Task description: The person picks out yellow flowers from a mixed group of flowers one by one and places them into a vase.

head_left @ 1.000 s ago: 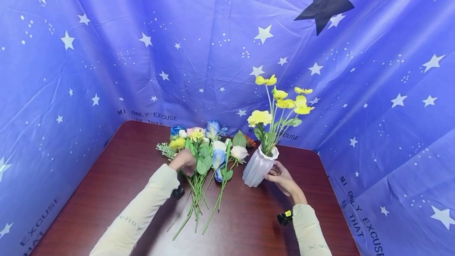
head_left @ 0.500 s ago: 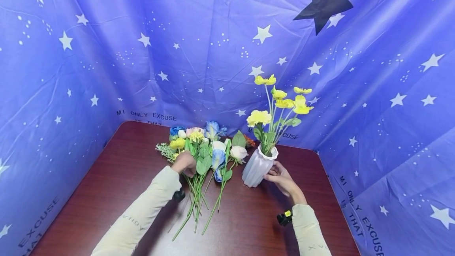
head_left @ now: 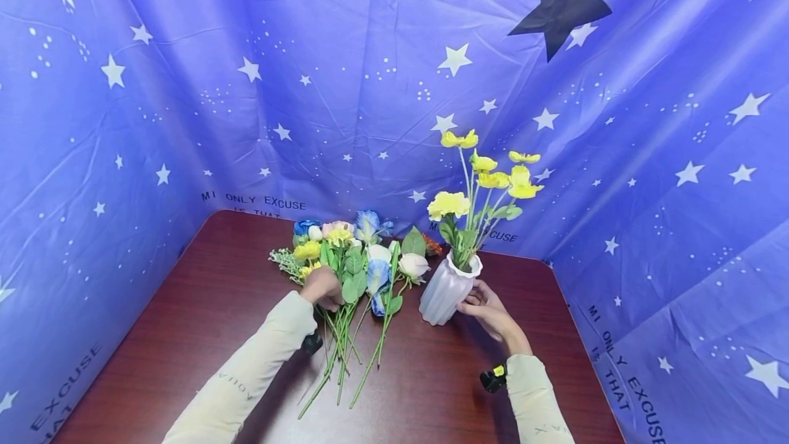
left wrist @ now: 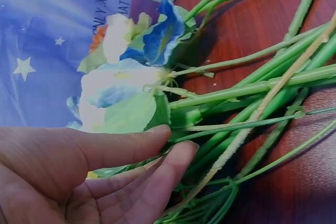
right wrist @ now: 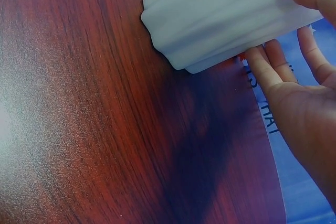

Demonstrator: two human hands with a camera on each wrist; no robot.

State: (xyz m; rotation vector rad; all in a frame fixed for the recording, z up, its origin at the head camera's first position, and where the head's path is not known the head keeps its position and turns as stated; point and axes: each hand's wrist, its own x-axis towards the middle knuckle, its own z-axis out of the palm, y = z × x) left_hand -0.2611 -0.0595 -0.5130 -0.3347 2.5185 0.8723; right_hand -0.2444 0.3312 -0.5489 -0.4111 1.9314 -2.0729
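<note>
In the head view, my left hand (head_left: 323,286) is among a pile of artificial flowers (head_left: 354,262) lying on the table. Its thumb and fingertip pinch a thin green flower stem (left wrist: 247,126), clearest in the left wrist view; which bloom belongs to it is hidden. My right hand (head_left: 490,314) holds a white fluted vase (head_left: 446,292), thumb on one side and fingers on the other, as the right wrist view (right wrist: 226,22) also shows. Several yellow flowers (head_left: 493,179) with green leaves stand in the vase.
Blue irises (head_left: 379,276), a pale rose (head_left: 414,266) and yellow blooms (head_left: 307,250) lie in the pile, their bare stems (head_left: 333,362) pointing toward me. A starry blue cloth (head_left: 370,88) walls the back and sides of the dark red wooden table (head_left: 431,396).
My left hand has shifted slightly toward me and to the right, and the thin stem's lower end has moved right with it. The right hand and vase have stayed put.
</note>
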